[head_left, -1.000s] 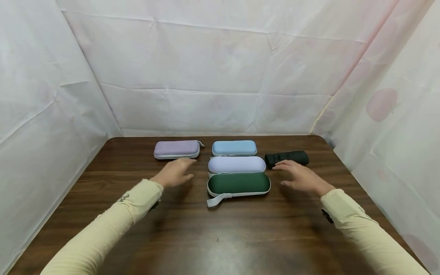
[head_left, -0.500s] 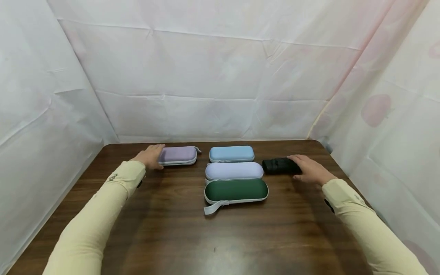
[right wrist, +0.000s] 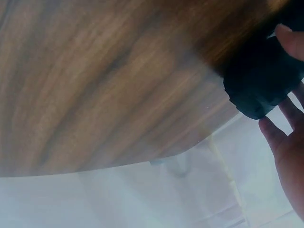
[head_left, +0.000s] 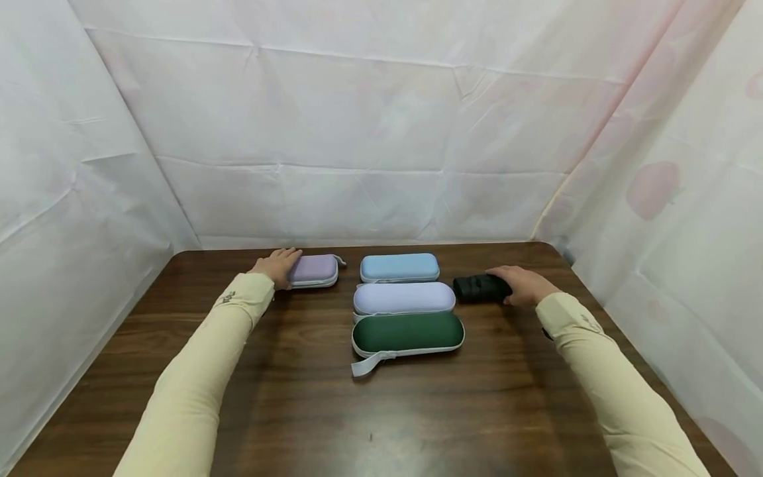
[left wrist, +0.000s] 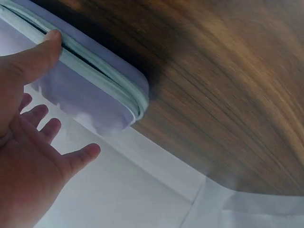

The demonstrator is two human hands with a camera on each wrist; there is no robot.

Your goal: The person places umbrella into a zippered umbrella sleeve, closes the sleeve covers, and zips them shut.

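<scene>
Lilac case (head_left: 314,270) at the far left of the table (head_left: 298,411), its left end under the left hand (head_left: 277,265): thumb on the zip seam, fingers spread over the lid, grasping loosely (no lift visible). Black folded umbrella (head_left: 480,288) lying just left of the right hand (head_left: 520,285), fingers curled round its right end. Between both hands, 3 more cases in a column: blue case (head_left: 399,267) farthest, white case (head_left: 404,297) next, green case (head_left: 408,333) nearest, strap trailing.
</scene>
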